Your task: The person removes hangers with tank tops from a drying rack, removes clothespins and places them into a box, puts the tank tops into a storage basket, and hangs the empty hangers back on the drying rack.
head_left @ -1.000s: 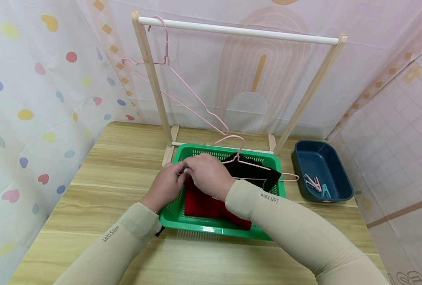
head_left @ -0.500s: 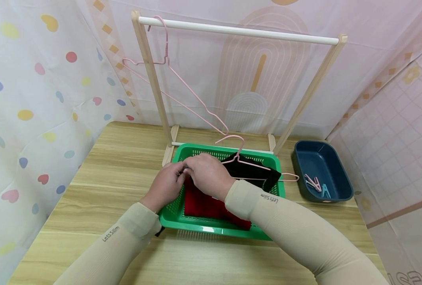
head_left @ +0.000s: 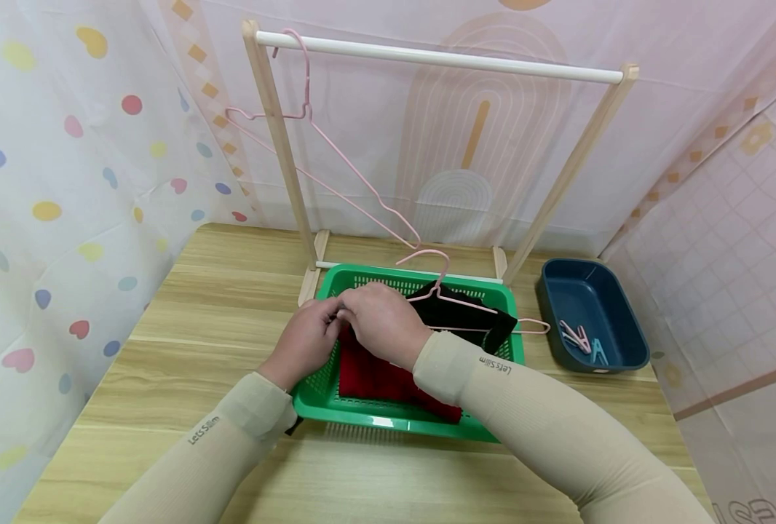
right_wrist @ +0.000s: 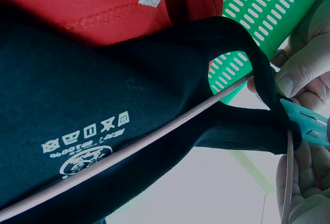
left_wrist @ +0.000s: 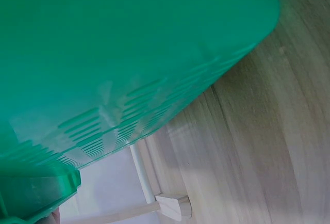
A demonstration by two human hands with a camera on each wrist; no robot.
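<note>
Over the green basket [head_left: 404,426], my left hand [head_left: 306,338] and right hand [head_left: 384,320] meet at the left end of a pink hanger [head_left: 466,300]. A black garment [right_wrist: 154,95] with white print hangs on it, a narrow band looped near the hanger's end. In the right wrist view, left thumb and fingers pinch that band. A teal clothespin [right_wrist: 308,122] sits against it, its outer end cut off by the frame; my right hand is around the clothespin, its fingers below. In the head view both fingertips and clothespin are hidden. A red garment [head_left: 388,382] lies in the basket.
Behind the basket stands a clothes rack with a white rail [head_left: 440,56] and wooden posts. Another pink hanger [head_left: 355,171] hangs bare at its left end. On the right sits a dark blue tub [head_left: 584,280] holding a pink clothespin [head_left: 576,338] and a blue clothespin [head_left: 599,351].
</note>
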